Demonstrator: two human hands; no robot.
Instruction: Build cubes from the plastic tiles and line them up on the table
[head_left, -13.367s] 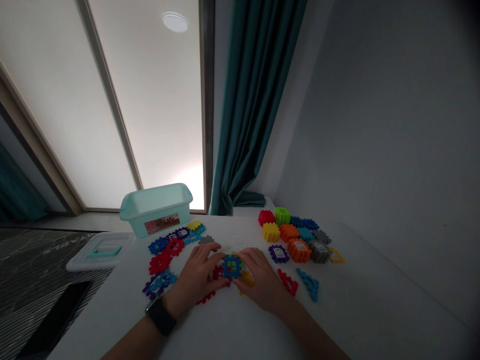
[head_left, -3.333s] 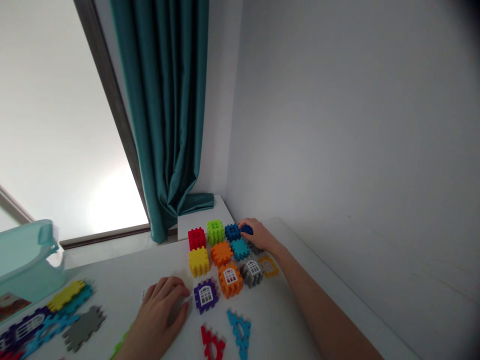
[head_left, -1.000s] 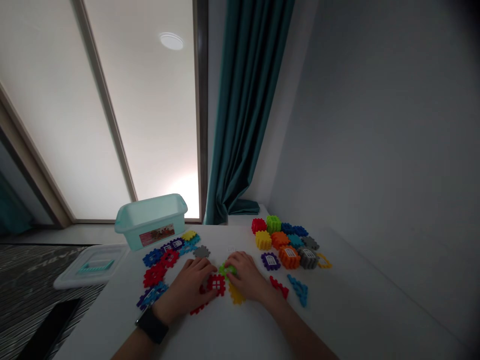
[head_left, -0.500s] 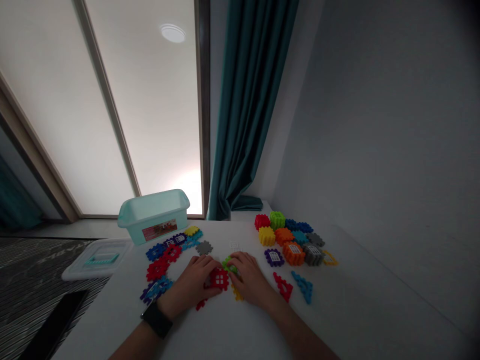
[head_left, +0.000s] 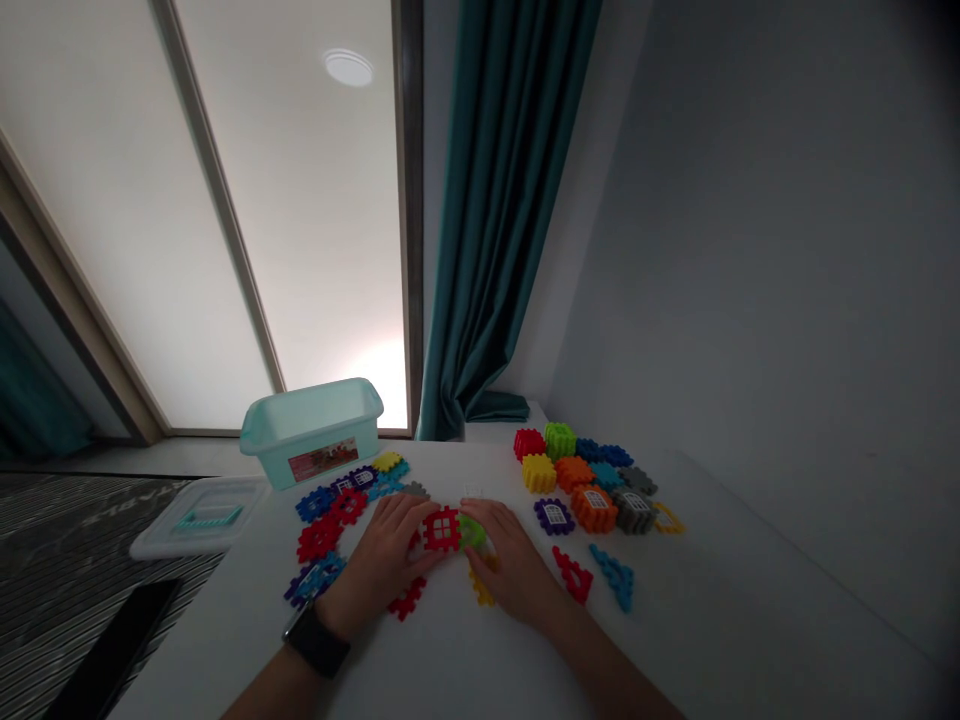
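Observation:
My left hand (head_left: 392, 543) grips a red building tile with a window pattern (head_left: 442, 529) between thumb and fingers. A bright green building tile (head_left: 471, 533) is pinched in my right hand (head_left: 507, 556), partly hidden by the fingers. The red and green tiles meet edge to edge; whether they interlock I cannot tell. Below my left hand lies a red toothed piece (head_left: 408, 599). A yellow toothed piece (head_left: 481, 586) shows under my right hand, mostly covered. Beyond the hands sits a grey piece (head_left: 416, 489), and a white piece (head_left: 472, 491) is near my right fingertips.
Left on the table are red tiles (head_left: 319, 537), blue and purple tiles. Several stacks, including orange tiles (head_left: 593, 509), stand at the right, with red (head_left: 573, 575) and blue triangles (head_left: 613, 577) nearer. A mint tub (head_left: 311, 430) stands behind; a clear lid (head_left: 196, 518) is at left.
The red and green tiles, still held, have risen and come together edge to edge. Both hands have shifted slightly away from me, and more of the lower red piece shows.

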